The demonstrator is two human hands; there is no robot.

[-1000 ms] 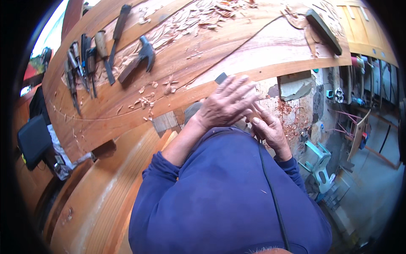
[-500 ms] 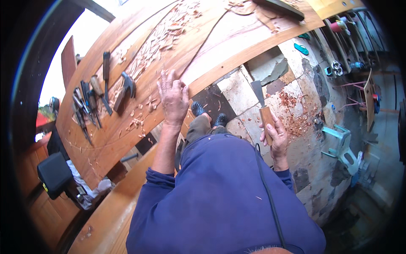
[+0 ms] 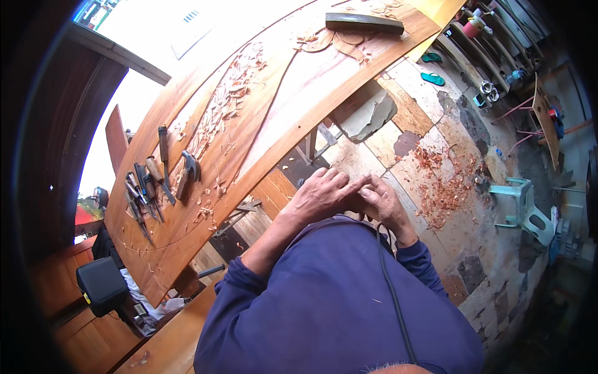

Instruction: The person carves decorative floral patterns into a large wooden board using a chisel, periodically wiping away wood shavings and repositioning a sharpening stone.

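Observation:
My left hand [image 3: 324, 192] and my right hand [image 3: 386, 204] meet in front of my belly, fingers curled. The wide-bladed chisel with a wooden handle, which was in my right hand a moment earlier, is hidden behind them. Whether the left fingers hold part of it is not visible. Ahead lies a large wooden board [image 3: 314, 100] with carved outlines and loose shavings [image 3: 227, 93]. On its left part rest a claw hammer [image 3: 184, 181], a dark-handled chisel [image 3: 164, 146] and several carving tools [image 3: 143, 192].
A long dark block [image 3: 364, 23] lies on the board's far end. Shavings [image 3: 442, 181] litter the tiled floor at right, near a pale green stool [image 3: 523, 206] and green slippers [image 3: 432, 79]. A black case [image 3: 101, 285] stands at left. A wooden plank [image 3: 171, 343] is beside me.
My left hand has come off the board's edge, down and right, to meet my right hand. The chisel has gone out of sight. The whole view has shifted and turned slightly.

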